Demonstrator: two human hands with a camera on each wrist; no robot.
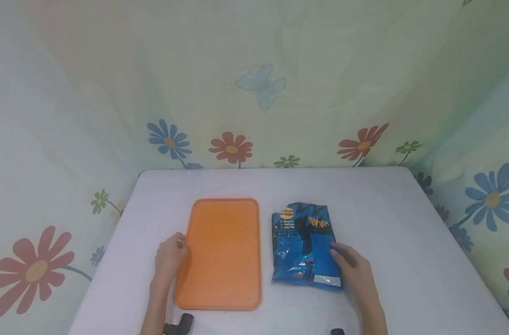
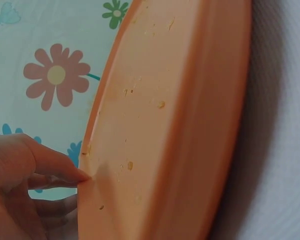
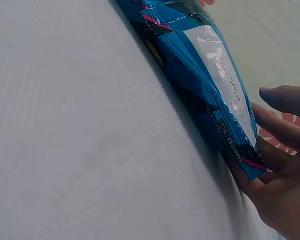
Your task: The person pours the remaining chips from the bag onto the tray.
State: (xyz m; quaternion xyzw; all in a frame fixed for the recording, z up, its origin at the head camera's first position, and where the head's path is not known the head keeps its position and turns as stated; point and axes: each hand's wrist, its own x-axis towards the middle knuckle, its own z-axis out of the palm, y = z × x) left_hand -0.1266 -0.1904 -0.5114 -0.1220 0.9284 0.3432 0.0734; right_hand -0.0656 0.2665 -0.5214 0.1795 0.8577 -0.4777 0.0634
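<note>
An orange rectangular tray (image 1: 223, 253) lies on the white-covered table, left of centre. My left hand (image 1: 170, 253) pinches its left rim; in the left wrist view a fingertip (image 2: 86, 176) laps over that rim while other fingers stay outside it. To the right of the tray lies a blue chip bag (image 1: 306, 246) with a yellow and red logo and a pale label strip near its lower edge. At the bag's right side, my right hand (image 1: 357, 270) touches the edge with relaxed fingers. In the right wrist view the thumb (image 3: 285, 99) stands apart from the bag.
The white table (image 1: 388, 223) ends at a curtain (image 1: 258, 42) printed with flowers and a butterfly, which hangs behind and on both sides. Small specks dot the tray's surface. A dark wrist mount (image 1: 181, 324) shows by the left forearm.
</note>
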